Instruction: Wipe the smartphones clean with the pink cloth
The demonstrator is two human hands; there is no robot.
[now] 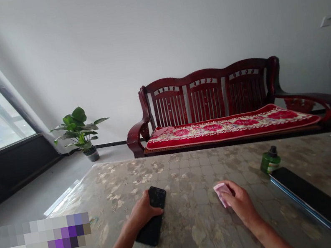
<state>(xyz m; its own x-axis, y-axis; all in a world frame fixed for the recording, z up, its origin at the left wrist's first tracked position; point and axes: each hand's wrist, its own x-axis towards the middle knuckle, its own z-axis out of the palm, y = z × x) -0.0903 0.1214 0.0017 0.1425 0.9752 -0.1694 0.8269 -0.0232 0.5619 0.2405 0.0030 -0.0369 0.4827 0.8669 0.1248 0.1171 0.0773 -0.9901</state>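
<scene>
A black phone [158,197] lies at a slant on the patterned table [189,171], left of centre. Across its middle rests my left hand [144,208], thumb on the phone's face and the other fingers hidden along its far side. To the right, my right hand [237,201] pinches a small pink folded paper [221,193], which looks like a banknote, between thumb and curled fingers just over the table.
On the right of the table are a green bottle with a black cap [269,160] and a long dark case [314,196]. A blurred patch covers the lower left. Beyond stand a red wooden bench [206,100] and a potted plant [81,131].
</scene>
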